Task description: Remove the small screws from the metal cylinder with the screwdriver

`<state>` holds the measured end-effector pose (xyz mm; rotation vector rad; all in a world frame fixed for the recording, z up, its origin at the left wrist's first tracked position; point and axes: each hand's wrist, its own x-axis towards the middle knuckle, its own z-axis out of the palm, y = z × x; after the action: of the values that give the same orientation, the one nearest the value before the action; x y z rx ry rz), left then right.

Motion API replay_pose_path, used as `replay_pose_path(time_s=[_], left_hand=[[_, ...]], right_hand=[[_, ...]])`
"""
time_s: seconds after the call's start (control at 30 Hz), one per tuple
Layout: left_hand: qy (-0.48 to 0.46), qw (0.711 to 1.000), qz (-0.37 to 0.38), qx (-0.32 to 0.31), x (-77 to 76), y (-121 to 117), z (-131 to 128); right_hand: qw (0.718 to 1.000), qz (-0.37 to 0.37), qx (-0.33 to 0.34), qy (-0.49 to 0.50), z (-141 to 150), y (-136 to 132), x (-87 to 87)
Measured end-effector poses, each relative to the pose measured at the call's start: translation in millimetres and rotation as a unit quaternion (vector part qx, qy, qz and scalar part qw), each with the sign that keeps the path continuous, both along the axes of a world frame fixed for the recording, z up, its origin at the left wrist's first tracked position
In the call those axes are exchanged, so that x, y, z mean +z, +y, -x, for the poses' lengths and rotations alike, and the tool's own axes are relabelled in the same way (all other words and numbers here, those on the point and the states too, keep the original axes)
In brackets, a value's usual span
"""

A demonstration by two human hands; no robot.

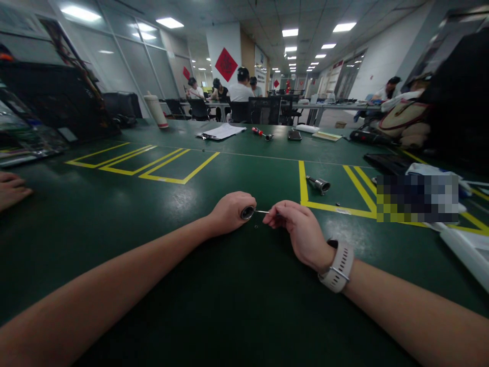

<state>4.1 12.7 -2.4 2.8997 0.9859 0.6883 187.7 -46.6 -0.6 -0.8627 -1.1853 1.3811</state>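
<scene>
Gripping: my left hand (228, 210), closed round metal fitting (247, 212); right hand (301, 232), three o'clock, pinching shaft (262, 211), best held straight.

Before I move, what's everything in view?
Metal flared piece: one, silver, in left hand
Thin rod: one, silver, between hands
Second flared piece: one, silver, inside right-hand tape outlines
Small loose parts: at least two, dark, near hands
Red-handled tool: one, far side
Papers: one stack, white, far side
Cup: one, pale, far left
Table: one, green, below
People: several, background
Rest: cluttered or blurred
Hands: left, right, bare, centre
</scene>
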Motion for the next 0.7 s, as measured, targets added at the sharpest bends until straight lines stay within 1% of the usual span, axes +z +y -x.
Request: replay_pose_path(time_s=[0.1,0.33,0.5,0.7], left_hand=[[0.021,0.999,-0.004,0.024,1.4,-1.1,-1.1],[0.046,0.998,0.000,0.053,5.6,-5.1,-4.2],[0.053,0.996,-0.010,0.068,5.3,-5.2,-4.3],[0.043,0.996,-0.011,0.082,2.8,-3.5,-2.0]], right_hand=[[1.000,-0.020,0.001,-0.024,0.6,-1.2,-1.1],[1.000,-0.015,-0.015,0.005,-0.3,0.3,-1.6],[0.999,-0.026,-0.045,0.002,-1.1,-0.7,-1.4],[0.996,-0.029,-0.085,-0.025,-1.3,0.7,-2.6]])
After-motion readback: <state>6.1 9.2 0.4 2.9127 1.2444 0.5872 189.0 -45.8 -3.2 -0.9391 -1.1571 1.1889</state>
